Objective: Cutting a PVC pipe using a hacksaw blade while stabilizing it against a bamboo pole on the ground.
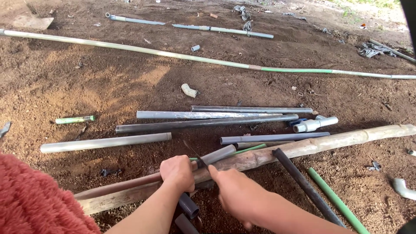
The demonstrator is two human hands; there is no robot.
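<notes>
My left hand [177, 172] is closed around a short grey pipe [218, 154] that rests across a long bamboo pole [312, 145]. The pipe's dark lower end [189, 206] sticks out below that hand. My right hand [236, 194] grips the handle of a thin saw blade [194, 154], which crosses the grey pipe just right of my left hand. The handle itself is hidden inside my fist.
Several grey pipes [208, 122] lie side by side on brown soil beyond the pole. A black pipe [305, 185] and a green pipe [336, 199] lean against the pole at right. A long pale hose [173, 54] crosses the ground farther off. A red fuzzy cloth [34, 199] fills the lower left.
</notes>
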